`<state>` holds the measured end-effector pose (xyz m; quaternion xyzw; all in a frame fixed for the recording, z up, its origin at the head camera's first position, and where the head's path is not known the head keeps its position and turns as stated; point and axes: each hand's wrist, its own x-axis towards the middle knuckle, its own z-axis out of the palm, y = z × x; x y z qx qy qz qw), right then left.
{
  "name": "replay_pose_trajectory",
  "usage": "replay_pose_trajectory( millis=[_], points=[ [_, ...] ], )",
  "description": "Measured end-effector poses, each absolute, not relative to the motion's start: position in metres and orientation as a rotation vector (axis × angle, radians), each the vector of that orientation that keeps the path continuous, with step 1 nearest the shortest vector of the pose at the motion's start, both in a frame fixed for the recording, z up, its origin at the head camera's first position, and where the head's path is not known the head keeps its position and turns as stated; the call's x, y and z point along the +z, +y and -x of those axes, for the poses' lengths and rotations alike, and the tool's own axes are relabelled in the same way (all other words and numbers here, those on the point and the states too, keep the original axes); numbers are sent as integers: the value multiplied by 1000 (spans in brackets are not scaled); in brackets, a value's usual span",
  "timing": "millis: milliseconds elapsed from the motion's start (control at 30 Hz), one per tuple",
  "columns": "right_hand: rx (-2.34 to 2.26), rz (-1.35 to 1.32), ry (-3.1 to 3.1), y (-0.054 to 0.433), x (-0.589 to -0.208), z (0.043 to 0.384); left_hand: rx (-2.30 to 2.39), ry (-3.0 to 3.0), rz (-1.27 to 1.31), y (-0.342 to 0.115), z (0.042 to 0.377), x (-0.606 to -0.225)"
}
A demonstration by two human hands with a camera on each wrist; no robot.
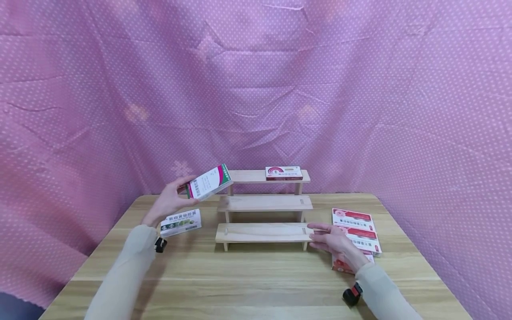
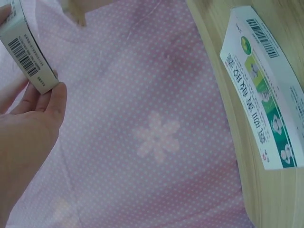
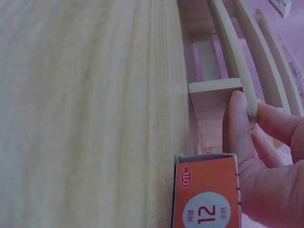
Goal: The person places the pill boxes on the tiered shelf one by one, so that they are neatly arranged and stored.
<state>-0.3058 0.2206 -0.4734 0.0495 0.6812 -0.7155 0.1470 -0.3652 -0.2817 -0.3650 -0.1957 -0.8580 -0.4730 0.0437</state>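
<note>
My left hand (image 1: 170, 201) grips a white medicine box (image 1: 209, 183) with green and magenta ends. It holds the box tilted in the air by the left end of the top tier of a three-tier wooden stand (image 1: 264, 231). In the left wrist view, fingertips press the box's barcode end (image 2: 29, 59). At the stand's lowest tier, my right hand (image 1: 334, 243) pinches the right end of the board, thumb on one face and fingers on the other in the right wrist view. On the top tier's right part lies a white and dark-red medicine box (image 1: 283, 173).
Below my left hand, a white and green medicine box (image 1: 182, 222) lies on the wooden table (image 1: 224, 284). Red-and-white boxes (image 1: 354, 218) lie to the right, partly behind my right hand. An orange-red box (image 3: 206, 194) stands close to that hand. A pink dotted cloth (image 1: 256, 89) hangs behind.
</note>
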Motion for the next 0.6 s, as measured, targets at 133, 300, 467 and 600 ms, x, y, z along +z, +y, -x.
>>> replay_pose_trajectory(
  millis=[133, 300, 467, 600],
  points=[
    [-2057, -158, 1970, 220, -472, 306, -1503, -2594, 592, -275, 371, -367],
    [-2054, -149, 1980, 220, -474, 305, -1529, -2607, 579, -267, 377, -366],
    [-2053, -152, 1986, 220, -475, 306, -1569, -2630, 555, -257, 386, -365],
    [-2051, -154, 1987, 220, -474, 306, -1599, -2609, 549, -248, 392, -365]
  ],
)
